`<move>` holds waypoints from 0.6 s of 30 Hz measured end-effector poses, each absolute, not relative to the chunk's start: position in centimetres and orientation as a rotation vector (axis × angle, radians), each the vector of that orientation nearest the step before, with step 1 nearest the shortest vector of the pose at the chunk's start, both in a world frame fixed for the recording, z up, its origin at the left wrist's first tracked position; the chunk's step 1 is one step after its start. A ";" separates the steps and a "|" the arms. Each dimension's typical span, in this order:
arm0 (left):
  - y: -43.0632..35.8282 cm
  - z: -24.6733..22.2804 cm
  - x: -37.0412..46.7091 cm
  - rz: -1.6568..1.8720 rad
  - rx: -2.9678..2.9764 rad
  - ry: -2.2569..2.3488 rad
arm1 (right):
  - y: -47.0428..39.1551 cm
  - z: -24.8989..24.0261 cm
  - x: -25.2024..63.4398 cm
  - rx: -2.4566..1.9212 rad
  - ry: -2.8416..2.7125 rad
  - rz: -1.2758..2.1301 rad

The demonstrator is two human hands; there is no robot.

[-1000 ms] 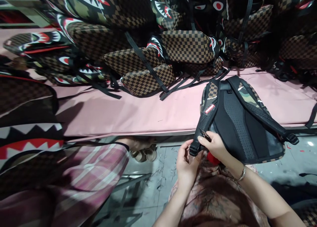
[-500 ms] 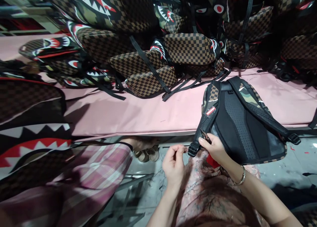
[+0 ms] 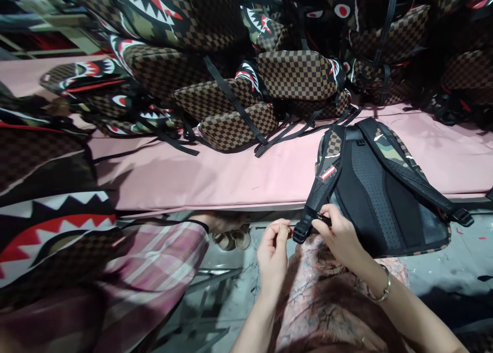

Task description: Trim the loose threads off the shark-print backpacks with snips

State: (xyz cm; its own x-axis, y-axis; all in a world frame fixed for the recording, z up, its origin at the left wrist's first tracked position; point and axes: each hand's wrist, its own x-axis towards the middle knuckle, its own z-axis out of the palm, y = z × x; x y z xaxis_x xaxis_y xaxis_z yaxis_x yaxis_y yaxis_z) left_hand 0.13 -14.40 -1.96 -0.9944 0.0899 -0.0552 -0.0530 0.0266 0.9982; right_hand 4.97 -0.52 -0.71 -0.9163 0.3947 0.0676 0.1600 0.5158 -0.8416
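Note:
A black backpack [image 3: 370,189] with checkered and camouflage edges lies back panel up, its lower end over the table's front edge. Its left shoulder strap [image 3: 322,186] carries a red and white label and ends in a black buckle [image 3: 302,231] between my hands. My right hand [image 3: 339,235] is closed around a small dark tool [image 3: 324,219], partly hidden by the fingers, against the strap near the buckle. Just left of the buckle, my left hand [image 3: 273,248] pinches something too small to make out.
Checkered backpacks with shark-mouth prints [image 3: 296,76] are piled along the back of the pink table [image 3: 208,181]. A person in a plaid garment [image 3: 165,266] is at the left, beside a large shark-print bag [image 3: 57,224]. Sandals [image 3: 233,239] are below.
The dark tool in my right hand has turned from pointing up to lying across the strap by the buckle. My left hand has shifted slightly, still pinching.

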 end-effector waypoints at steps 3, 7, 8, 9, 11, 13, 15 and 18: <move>-14.4 -1.9 0.1 2.138 0.030 2.153 | 0.1 1.2 5.8 -0.299 -2.681 0.924; -14.3 -1.6 0.3 2.128 0.015 2.141 | 0.5 3.4 5.9 -0.083 -2.916 0.522; -14.3 -1.5 0.4 2.123 0.011 2.147 | 0.4 3.8 5.8 -0.052 -2.948 0.453; -14.2 -1.4 0.4 2.118 0.008 2.159 | 0.3 4.0 5.7 -0.028 -2.969 0.398; -14.2 -1.1 0.5 2.098 0.008 2.199 | 0.1 4.5 5.4 0.009 -2.988 0.325; -14.1 -1.0 0.6 2.074 0.015 2.243 | 0.0 4.8 5.2 0.047 -2.995 0.281; -14.1 -0.9 0.6 2.056 0.021 2.267 | 0.0 5.2 5.1 0.090 -2.997 0.256; -14.1 -1.0 0.6 2.048 0.026 2.270 | -0.1 5.7 5.1 0.120 -2.994 0.242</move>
